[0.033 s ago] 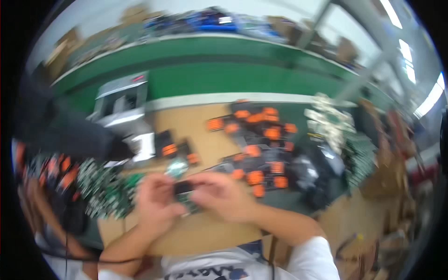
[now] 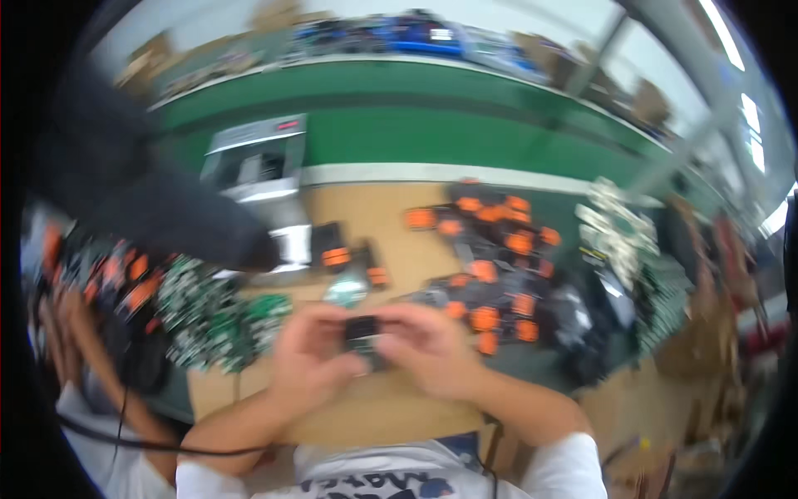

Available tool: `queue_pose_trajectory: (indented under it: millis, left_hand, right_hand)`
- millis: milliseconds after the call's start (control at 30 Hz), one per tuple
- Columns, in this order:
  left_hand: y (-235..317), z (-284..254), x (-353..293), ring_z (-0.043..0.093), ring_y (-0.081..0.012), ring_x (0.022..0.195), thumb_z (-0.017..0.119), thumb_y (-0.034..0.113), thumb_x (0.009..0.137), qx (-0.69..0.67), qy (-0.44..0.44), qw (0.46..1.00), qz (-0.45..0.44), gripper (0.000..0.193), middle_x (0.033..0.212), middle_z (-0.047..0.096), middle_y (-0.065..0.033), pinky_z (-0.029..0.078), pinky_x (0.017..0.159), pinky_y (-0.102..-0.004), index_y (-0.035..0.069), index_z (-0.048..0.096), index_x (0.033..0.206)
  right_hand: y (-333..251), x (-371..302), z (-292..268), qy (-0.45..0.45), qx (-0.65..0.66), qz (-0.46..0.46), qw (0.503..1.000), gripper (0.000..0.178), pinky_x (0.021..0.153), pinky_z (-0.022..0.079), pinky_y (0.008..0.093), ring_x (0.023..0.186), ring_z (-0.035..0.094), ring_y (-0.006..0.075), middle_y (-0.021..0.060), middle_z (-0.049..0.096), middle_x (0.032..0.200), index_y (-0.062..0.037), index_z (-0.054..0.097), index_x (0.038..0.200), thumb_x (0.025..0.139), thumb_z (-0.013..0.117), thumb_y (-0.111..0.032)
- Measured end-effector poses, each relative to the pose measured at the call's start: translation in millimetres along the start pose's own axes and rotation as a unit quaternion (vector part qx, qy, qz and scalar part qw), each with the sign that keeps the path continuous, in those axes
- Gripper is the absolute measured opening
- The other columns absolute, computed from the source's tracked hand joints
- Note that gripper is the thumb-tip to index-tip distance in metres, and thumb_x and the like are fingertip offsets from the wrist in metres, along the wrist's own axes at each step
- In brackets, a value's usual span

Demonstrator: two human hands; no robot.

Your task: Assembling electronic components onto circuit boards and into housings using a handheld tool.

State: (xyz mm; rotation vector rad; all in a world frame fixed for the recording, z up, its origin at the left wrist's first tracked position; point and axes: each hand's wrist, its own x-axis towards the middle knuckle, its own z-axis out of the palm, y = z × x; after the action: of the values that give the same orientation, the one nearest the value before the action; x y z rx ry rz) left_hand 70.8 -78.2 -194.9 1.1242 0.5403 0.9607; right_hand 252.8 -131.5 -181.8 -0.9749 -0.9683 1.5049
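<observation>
In front of my body, above the brown board (image 2: pixel 357 416), my left hand (image 2: pixel 309 359) and my right hand (image 2: pixel 434 353) hold a small circuit board with a black block (image 2: pixel 361 328) on it. My left fingers grip its left side and my right fingers its right side. The picture is blurred, so finer detail of the piece cannot be made out. Just beyond my hands lies a clear, greenish shiny piece (image 2: pixel 346 288). Behind it are two black parts with orange ends (image 2: pixel 334 249).
Green circuit boards (image 2: pixel 212 320) are heaped left. Black-and-orange parts (image 2: pixel 499 274) are piled right, beside dark plastic bags (image 2: pixel 582 320) and white pieces (image 2: pixel 615 229). A silver machine (image 2: pixel 258 158) stands behind. A thick dark tube (image 2: pixel 183 208) reaches in. Another person's arms (image 2: pixel 96 341) are far left.
The whole view has shifted, so the bench and my hands appear farther right. Both hands keep their hold on the circuit board.
</observation>
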Motion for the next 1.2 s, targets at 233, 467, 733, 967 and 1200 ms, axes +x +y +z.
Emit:
queue_pose_trajectory:
  millis: [233, 467, 733, 967, 1200]
  left_hand:
    - [13.8, -15.4, -8.9, 0.062, -0.0201, 0.079, 0.088, 0.01, 0.065, 0.286, -0.034, 0.93, 0.229, 0.043, 0.087, 0.065, -0.0096, 0.049, 0.07, -0.0309, -0.001, 0.071, 0.102]
    - [12.7, -15.9, -9.3, 0.058, -0.019, 0.069, 0.088, 0.013, 0.064, 0.245, -0.061, 0.941, 0.226, 0.042, 0.08, 0.062, -0.0068, 0.044, 0.06, -0.0284, -0.001, 0.072, 0.1]
    - [17.8, -3.8, -8.5, 0.059, -0.0166, 0.068, 0.088, 0.014, 0.066, 0.304, -0.007, 0.937, 0.171, 0.036, 0.077, 0.063, -0.0061, 0.044, 0.059, -0.0277, 0.002, 0.072, 0.096]
    - [106.7, -32.4, 6.8, 0.046, -0.0137, 0.079, 0.083, 0.028, 0.073, 0.242, 0.3, 0.688, 0.615, 0.047, 0.09, 0.044, -0.0037, 0.037, 0.063, -0.0246, 0.011, 0.045, 0.096]
    - [200.2, -17.5, 64.1, 0.052, -0.0129, 0.052, 0.054, 0.042, 0.097, 0.181, -0.131, 0.941, 0.255, 0.036, 0.074, 0.051, -0.0002, 0.051, 0.053, -0.0317, 0.008, 0.047, 0.105]
  right_hand:
    - [5.5, -2.5, -0.5, -0.015, -0.265, -0.271, 0.925, 0.034, 0.074, 0.049, 0.0257, 0.09, 0.063, 0.0184, 0.0114, 0.062, 0.097, 0.0003, 0.058, 0.108, 0.079, 0.075, -0.002]
    - [16.0, -10.2, 9.6, 0.018, -0.215, -0.295, 0.931, 0.032, 0.064, 0.046, 0.0268, 0.075, 0.058, 0.0179, 0.0134, 0.063, 0.091, 0.0018, 0.057, 0.098, 0.076, 0.08, -0.004]
    - [9.2, -3.5, 13.7, 0.012, -0.14, -0.227, 0.964, 0.027, 0.07, 0.045, 0.0247, 0.079, 0.055, 0.0136, 0.0097, 0.057, 0.095, 0.0002, 0.049, 0.105, 0.085, 0.068, -0.001]
    - [11.4, 9.9, 3.7, 0.026, 0.024, -0.114, 0.993, 0.016, 0.086, 0.049, 0.0333, 0.094, 0.059, 0.0176, 0.0132, 0.055, 0.114, -0.0044, 0.042, 0.109, 0.102, 0.043, -0.018]
    - [25.0, 6.2, 0.0, 0.01, 0.301, 0.135, 0.944, 0.044, 0.08, 0.05, 0.0471, 0.084, 0.064, 0.029, 0.0116, 0.063, 0.094, -0.01, 0.058, 0.106, 0.098, 0.039, -0.049]
